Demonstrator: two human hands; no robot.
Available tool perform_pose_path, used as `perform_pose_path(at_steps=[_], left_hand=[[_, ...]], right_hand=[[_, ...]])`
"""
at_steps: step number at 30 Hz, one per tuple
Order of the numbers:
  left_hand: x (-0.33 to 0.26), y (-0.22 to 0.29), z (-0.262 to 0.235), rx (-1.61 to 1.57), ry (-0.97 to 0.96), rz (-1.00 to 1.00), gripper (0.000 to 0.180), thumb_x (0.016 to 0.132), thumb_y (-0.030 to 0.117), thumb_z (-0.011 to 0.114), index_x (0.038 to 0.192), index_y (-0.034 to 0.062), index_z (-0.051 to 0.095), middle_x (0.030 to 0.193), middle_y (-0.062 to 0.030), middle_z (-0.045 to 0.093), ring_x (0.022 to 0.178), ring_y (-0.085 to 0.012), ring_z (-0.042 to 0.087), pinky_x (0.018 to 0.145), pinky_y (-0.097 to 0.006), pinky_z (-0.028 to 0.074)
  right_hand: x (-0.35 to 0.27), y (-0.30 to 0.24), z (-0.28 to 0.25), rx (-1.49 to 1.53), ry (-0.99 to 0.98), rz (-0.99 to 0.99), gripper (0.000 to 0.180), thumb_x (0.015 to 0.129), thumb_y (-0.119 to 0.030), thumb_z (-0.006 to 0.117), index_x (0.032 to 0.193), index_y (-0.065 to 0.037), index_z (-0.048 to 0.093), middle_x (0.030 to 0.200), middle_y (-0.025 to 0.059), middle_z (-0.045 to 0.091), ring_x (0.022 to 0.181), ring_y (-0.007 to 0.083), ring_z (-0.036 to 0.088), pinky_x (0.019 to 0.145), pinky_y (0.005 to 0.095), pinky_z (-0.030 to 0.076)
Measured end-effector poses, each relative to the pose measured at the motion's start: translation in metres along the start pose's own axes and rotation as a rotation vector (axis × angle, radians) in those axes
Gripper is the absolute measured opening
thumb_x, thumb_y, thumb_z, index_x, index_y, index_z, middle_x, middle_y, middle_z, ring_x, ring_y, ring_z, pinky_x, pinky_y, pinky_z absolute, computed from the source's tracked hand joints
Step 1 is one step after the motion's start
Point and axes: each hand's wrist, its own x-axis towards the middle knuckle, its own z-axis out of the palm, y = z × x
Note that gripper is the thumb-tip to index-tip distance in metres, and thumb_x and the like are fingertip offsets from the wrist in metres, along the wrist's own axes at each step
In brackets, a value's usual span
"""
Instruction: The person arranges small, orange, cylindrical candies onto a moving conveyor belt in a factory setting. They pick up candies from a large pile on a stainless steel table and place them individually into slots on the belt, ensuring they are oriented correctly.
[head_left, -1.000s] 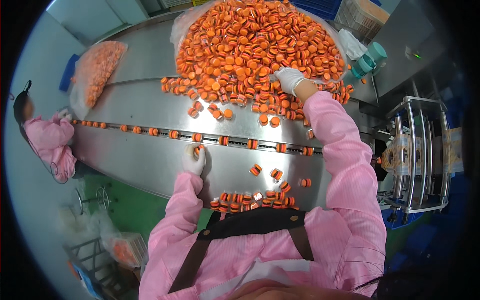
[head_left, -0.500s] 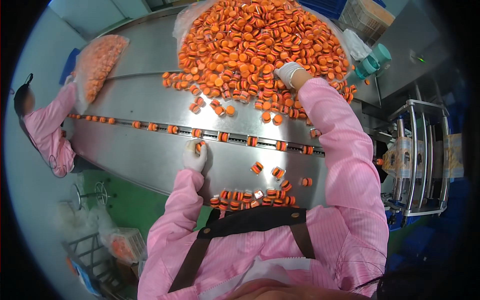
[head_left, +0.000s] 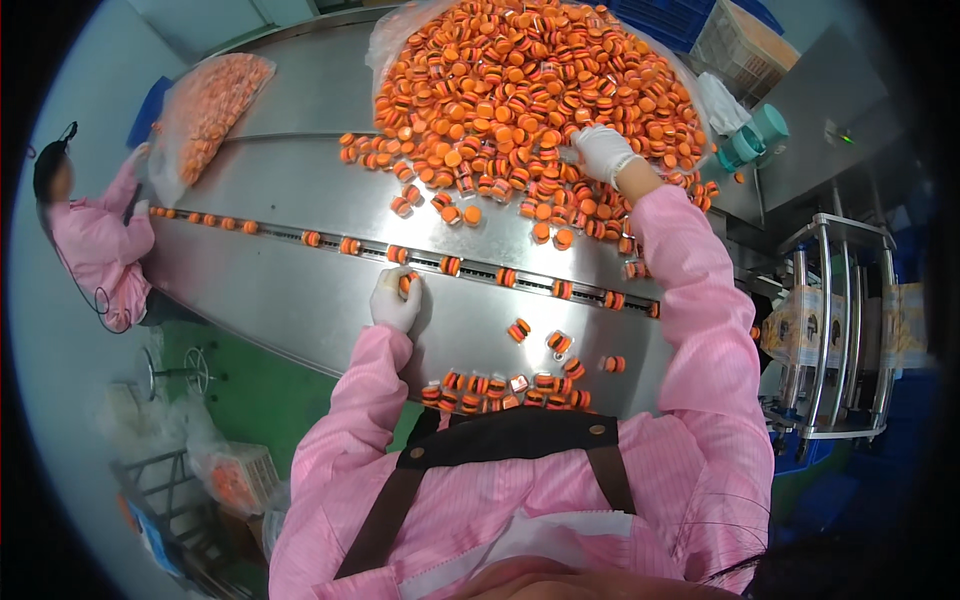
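My left hand (head_left: 397, 300), in a white glove, is closed round a small burger-shaped candy (head_left: 408, 283) with orange ends and dark layers. It sits just on the near side of the conveyor channel (head_left: 480, 271), where similar candies lie in a spaced row. My right hand (head_left: 604, 155), also gloved, reaches to the right side of a big heap of burger-shaped candies (head_left: 500, 90) on an opened clear bag. Its fingers are bent together at the heap, and what they hold is not clear to see. Several loose candies (head_left: 515, 388) lie at the table's near edge.
Another person in pink (head_left: 95, 245) stands at the channel's left end, beside a filled clear bag (head_left: 205, 115). At right is a machine with metal rollers and printed film (head_left: 825, 320). Teal cups (head_left: 755, 135) and a white crate (head_left: 740, 45) stand beyond the heap.
My right hand has shifted slightly right on the heap and its fingers are repositioned. The left hand still grips a candy beside the channel. The row in the channel has moved along.
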Motion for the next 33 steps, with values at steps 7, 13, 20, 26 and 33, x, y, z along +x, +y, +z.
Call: perform_pose_path(at_steps=[7,13,20,26,33], left_hand=[[-0.001,-0.003,0.001,-0.033,-0.044,-0.05,0.022,0.082,0.024,0.064,0.094,0.0061,0.065,0.09,-0.0145,0.063,0.082,-0.0334,0.062,0.074,-0.039,0.05],[-0.001,-0.007,0.004,-0.037,-0.045,-0.041,0.022,0.082,0.024,0.065,0.094,0.0061,0.065,0.092,-0.0141,0.063,0.082,-0.0328,0.062,0.074,-0.039,0.05],[-0.001,-0.008,0.002,-0.014,-0.037,-0.015,0.023,0.082,0.025,0.065,0.095,0.0062,0.065,0.093,-0.0136,0.062,0.083,-0.0322,0.062,0.075,-0.038,0.05],[0.0,-0.004,0.0,0.001,-0.048,-0.02,0.023,0.082,0.025,0.065,0.095,0.0058,0.065,0.093,-0.0134,0.062,0.082,-0.0316,0.062,0.075,-0.038,0.05],[0.0,-0.005,0.001,-0.027,-0.039,-0.022,0.022,0.082,0.023,0.065,0.095,0.0047,0.065,0.093,-0.0142,0.062,0.082,-0.0318,0.062,0.075,-0.037,0.05]], right_hand=[[-0.095,-0.064,0.008,0.881,0.159,-0.024,0.028,0.075,-0.019,0.073,0.083,-0.005,0.049,0.083,0.0135,0.054,0.076,0.0287,0.054,0.07,0.037,0.045],[-0.17,-0.121,0.073,0.79,0.118,-0.353,0.023,0.079,-0.017,0.068,0.074,-0.005,0.048,0.084,0.0123,0.051,0.08,0.0289,0.055,0.068,0.0383,0.047],[-0.196,-0.128,0.062,0.787,0.074,-0.551,0.031,0.078,-0.019,0.069,0.064,-0.007,0.044,0.077,0.0094,0.053,0.078,0.0285,0.055,0.072,0.0386,0.046],[-0.175,-0.102,0.052,0.761,0.181,-0.416,0.026,0.081,-0.024,0.064,0.065,-0.007,0.052,0.074,0.0094,0.055,0.077,0.0288,0.055,0.073,0.0397,0.045],[-0.119,-0.049,0.046,0.546,0.302,-0.053,0.011,0.08,-0.013,0.057,0.082,-0.004,0.062,0.086,0.0149,0.06,0.089,0.0332,0.057,0.081,0.0421,0.046]])
